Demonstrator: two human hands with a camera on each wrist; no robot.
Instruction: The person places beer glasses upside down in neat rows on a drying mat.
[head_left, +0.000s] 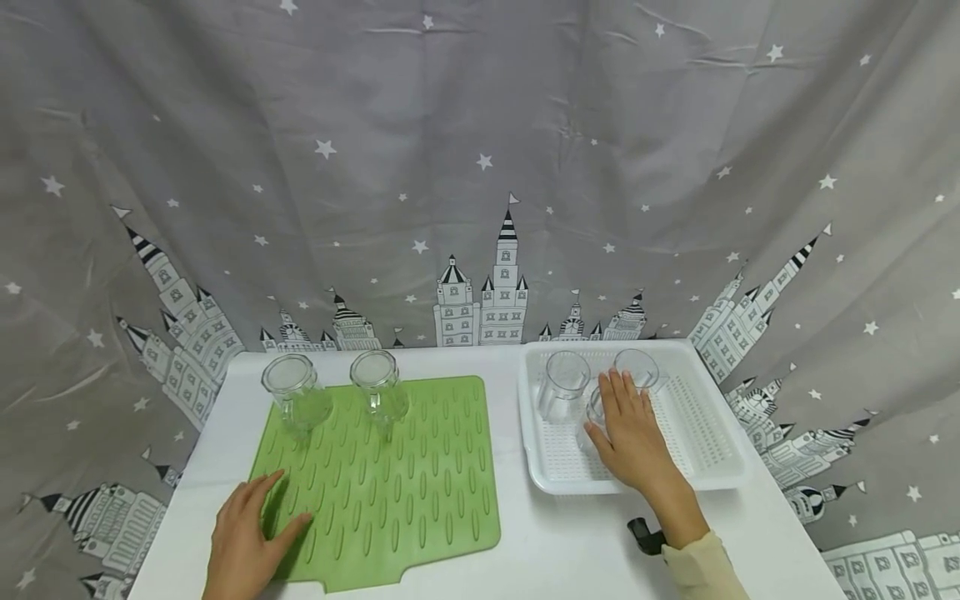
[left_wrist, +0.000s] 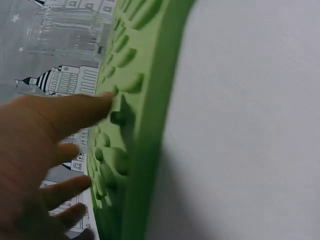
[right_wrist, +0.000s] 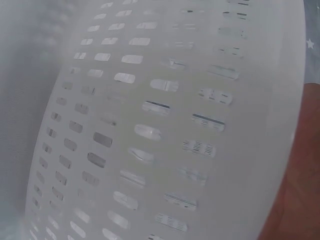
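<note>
My left hand (head_left: pixel 243 533) hovers at the left front part of a green ridged drying mat (head_left: pixel 442 500), thumb and fingers spread with nothing between them. Two clear glass mugs (head_left: pixel 297 400) (head_left: pixel 381 392) stand at the mat's back edge. Over a white perforated plastic basket (head_left: pixel 534 467), my right hand (head_left: pixel 633 442) reaches with its fingers extended. Beneath those fingers is a clear glass (head_left: pixel 591 429), partly hidden; whether they touch it I cannot tell. Another clear glass (head_left: pixel 562 387) stands left of it, and a third (head_left: pixel 637 367) behind the fingertips. In the right wrist view the basket wall (right_wrist: pixel 280 125) hides most of the hand.
A white-covered table (head_left: pixel 540 550) lies under the mat and basket. A grey curtain (head_left: pixel 480 125) printed with stars and castles hangs right behind the table. A small black fitting (head_left: pixel 645 536) sits by my right wrist, in front of the basket.
</note>
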